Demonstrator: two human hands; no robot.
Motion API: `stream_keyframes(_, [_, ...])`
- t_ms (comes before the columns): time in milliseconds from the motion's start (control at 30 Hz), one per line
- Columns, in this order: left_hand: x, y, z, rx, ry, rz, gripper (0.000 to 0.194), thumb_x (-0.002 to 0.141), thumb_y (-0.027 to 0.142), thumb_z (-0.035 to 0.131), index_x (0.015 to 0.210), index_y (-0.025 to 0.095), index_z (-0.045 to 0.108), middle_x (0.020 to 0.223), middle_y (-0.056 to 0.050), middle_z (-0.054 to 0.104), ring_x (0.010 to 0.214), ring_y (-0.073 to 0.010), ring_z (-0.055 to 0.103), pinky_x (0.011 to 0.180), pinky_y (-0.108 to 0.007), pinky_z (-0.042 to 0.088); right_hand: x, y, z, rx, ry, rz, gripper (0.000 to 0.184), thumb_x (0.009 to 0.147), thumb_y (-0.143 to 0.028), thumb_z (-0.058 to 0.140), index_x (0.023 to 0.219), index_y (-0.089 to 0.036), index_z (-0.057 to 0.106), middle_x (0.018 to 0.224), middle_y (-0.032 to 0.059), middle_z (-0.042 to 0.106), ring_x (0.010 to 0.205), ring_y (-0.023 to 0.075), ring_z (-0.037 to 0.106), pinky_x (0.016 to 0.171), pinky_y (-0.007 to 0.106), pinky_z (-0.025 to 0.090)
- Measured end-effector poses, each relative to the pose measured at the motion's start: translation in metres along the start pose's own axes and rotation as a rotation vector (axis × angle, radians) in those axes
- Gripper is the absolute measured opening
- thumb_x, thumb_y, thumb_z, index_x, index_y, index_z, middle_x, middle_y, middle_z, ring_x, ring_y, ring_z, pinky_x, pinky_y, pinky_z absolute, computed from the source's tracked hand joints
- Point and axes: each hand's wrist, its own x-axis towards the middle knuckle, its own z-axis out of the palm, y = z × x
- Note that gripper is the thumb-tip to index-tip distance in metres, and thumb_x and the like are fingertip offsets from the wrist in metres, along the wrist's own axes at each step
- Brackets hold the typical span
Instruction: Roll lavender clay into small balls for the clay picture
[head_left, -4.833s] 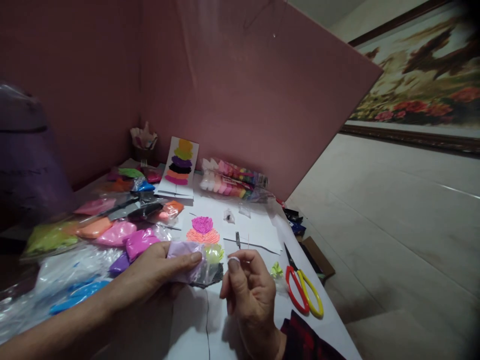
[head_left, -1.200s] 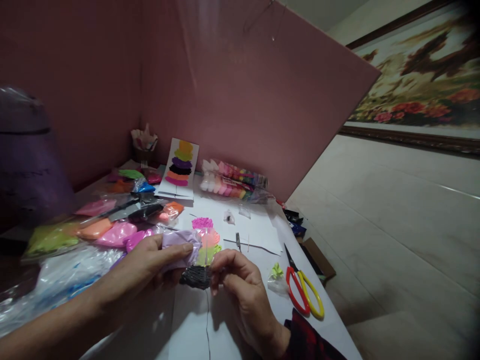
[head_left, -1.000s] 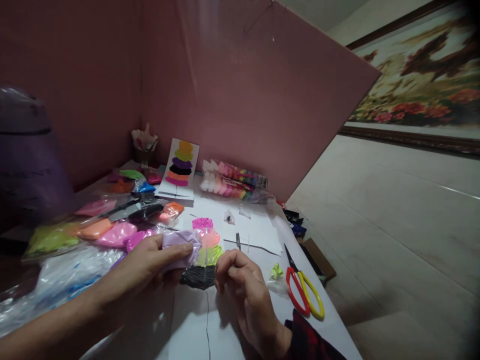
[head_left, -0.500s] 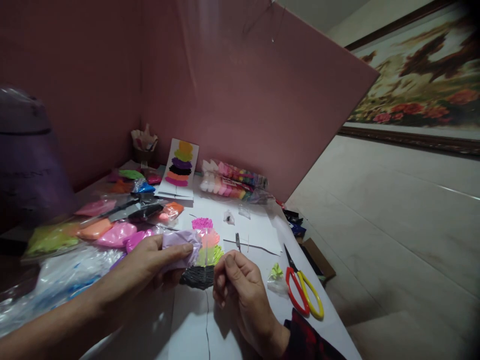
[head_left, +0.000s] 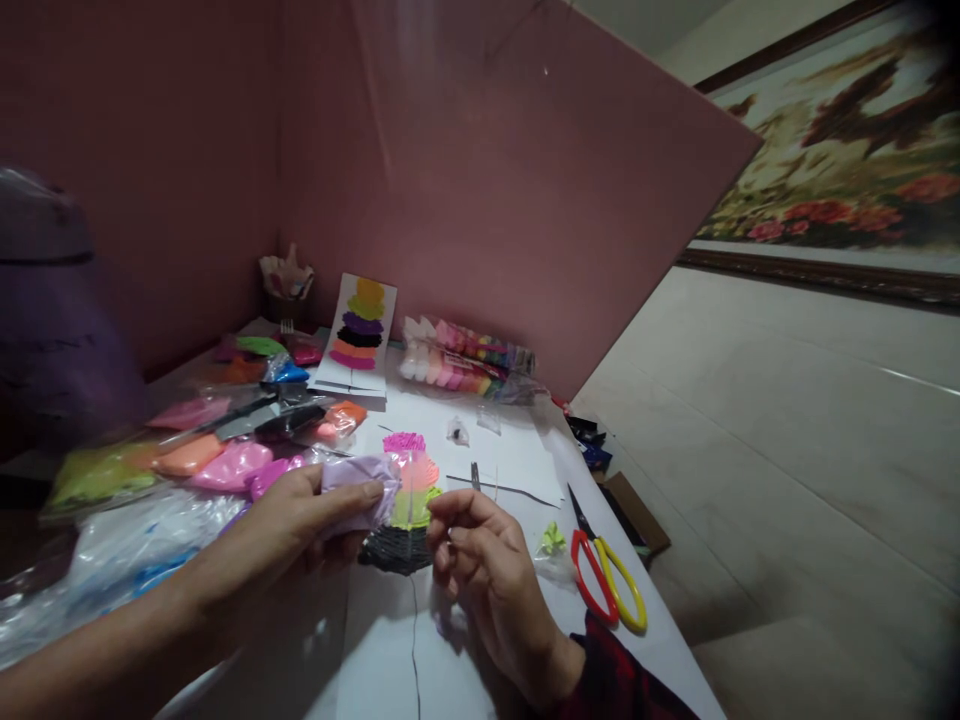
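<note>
My left hand (head_left: pixel 322 512) pinches a soft lavender packet of modelling clay (head_left: pixel 351 476) in clear plastic between thumb and fingers. To its right is my right hand (head_left: pixel 499 585), its fingers curled and the thumb bent in; whatever lies between the fingertips is hidden. Both hands hover over white paper bearing a clay shape of textured bands: magenta, coral, lime and a black band (head_left: pixel 391 553) nearest me. A thin dark line (head_left: pixel 415 640) runs from the black band toward me. A small purplish patch shows below my right hand, too blurred to name.
Red-and-yellow scissors (head_left: pixel 604 580) lie right of my right hand, beside a small bag with lime clay (head_left: pixel 553 540). Colourful clay packets (head_left: pixel 232 465) crowd the left. A card with coloured bands (head_left: pixel 360 335) leans at the back, near bagged clay sticks (head_left: pixel 465 362).
My right hand has shifted slightly up and its fingers have curled differently, the thumb drawn lower. The left hand keeps the lavender packet in almost the same place.
</note>
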Motion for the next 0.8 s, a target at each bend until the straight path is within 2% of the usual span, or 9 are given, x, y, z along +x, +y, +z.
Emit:
stream_keyframes(67, [0.001,0.002,-0.001,-0.084,-0.024,-0.015,0.032,0.071,0.041,0.069,0.059,0.018,0.05,0.049,0.005,0.044,0.047,-0.0094,0.031,0.044,-0.022,0.021,0.002,-0.013,-0.005,-0.199,-0.045,-0.048,0.016,0.067,-0.013,0.056,0.081,-0.016,0.064,0.067,-0.001,0.059,0.049,0.0065,0.043,0.045,0.017,0.031])
stream_keyframes(133, [0.002,0.003,-0.002,-0.129,0.0,-0.021,0.031,0.069,0.038,0.071,0.058,0.018,0.05,0.05,0.005,0.045,0.047,-0.0096,0.032,0.044,-0.021,0.023,0.003,-0.03,-0.014,-0.541,-0.192,-0.028,0.014,0.07,-0.009,0.055,0.075,-0.015,0.067,0.063,-0.0013,0.059,0.052,0.0075,0.046,0.048,0.018,0.035])
stream_keyframes(200, [0.003,0.003,-0.003,-0.153,0.02,-0.033,0.03,0.068,0.036,0.073,0.058,0.018,0.051,0.05,0.005,0.045,0.047,-0.0095,0.032,0.043,-0.02,0.024,0.004,-0.044,-0.023,-0.838,-0.328,0.006,0.02,0.072,-0.006,0.054,0.076,-0.016,0.071,0.065,-0.0003,0.062,0.058,0.0092,0.051,0.051,0.019,0.038])
stream_keyframes(267, [0.003,0.004,-0.004,-0.169,0.014,-0.037,0.028,0.067,0.034,0.074,0.06,0.018,0.053,0.051,0.005,0.045,0.048,-0.0094,0.033,0.044,-0.02,0.027,0.005,-0.052,-0.031,-0.967,-0.382,0.015,0.023,0.073,-0.004,0.053,0.076,-0.018,0.071,0.062,-0.0014,0.06,0.056,0.0096,0.052,0.05,0.019,0.039])
stream_keyframes(433, [0.0,0.007,-0.001,-0.128,0.006,-0.038,0.03,0.067,0.035,0.073,0.057,0.018,0.051,0.053,0.004,0.046,0.051,-0.0099,0.033,0.045,-0.021,0.027,0.0,-0.049,-0.028,-1.157,-0.45,0.006,0.017,0.072,-0.003,0.061,0.076,-0.017,0.07,0.07,-0.0008,0.065,0.063,0.0112,0.058,0.057,0.021,0.043])
stream_keyframes(500, [-0.001,0.009,0.001,-0.148,0.0,-0.041,0.031,0.067,0.034,0.073,0.057,0.018,0.049,0.053,0.005,0.045,0.052,-0.0098,0.032,0.046,-0.021,0.026,-0.002,-0.043,-0.024,-1.222,-0.492,-0.005,0.009,0.071,-0.009,0.07,0.074,-0.017,0.069,0.068,-0.0014,0.064,0.061,0.0107,0.056,0.054,0.021,0.041])
stream_keyframes(667, [-0.003,0.011,0.001,-0.131,-0.024,-0.037,0.033,0.069,0.037,0.07,0.057,0.019,0.045,0.053,0.005,0.041,0.052,-0.01,0.029,0.046,-0.022,0.023,-0.004,-0.036,-0.021,-1.353,-0.524,-0.051,0.014,0.065,-0.013,0.079,0.066,-0.016,0.065,0.063,-0.0022,0.059,0.058,0.01,0.051,0.05,0.02,0.035])
stream_keyframes(733, [-0.003,0.011,0.001,-0.133,-0.022,-0.039,0.033,0.068,0.037,0.071,0.057,0.019,0.045,0.054,0.006,0.041,0.053,-0.0099,0.029,0.046,-0.022,0.024,-0.003,-0.038,-0.023,-1.348,-0.529,-0.028,0.012,0.067,-0.013,0.076,0.064,-0.016,0.065,0.063,-0.0022,0.059,0.059,0.0101,0.052,0.051,0.02,0.036])
stream_keyframes(800, [-0.003,0.012,0.002,-0.144,-0.013,-0.048,0.033,0.066,0.037,0.073,0.058,0.019,0.046,0.053,0.006,0.042,0.052,-0.0097,0.03,0.046,-0.021,0.026,0.0,-0.041,-0.026,-1.247,-0.521,0.042,0.007,0.072,-0.014,0.071,0.068,-0.016,0.065,0.064,-0.002,0.06,0.059,0.01,0.053,0.052,0.02,0.038])
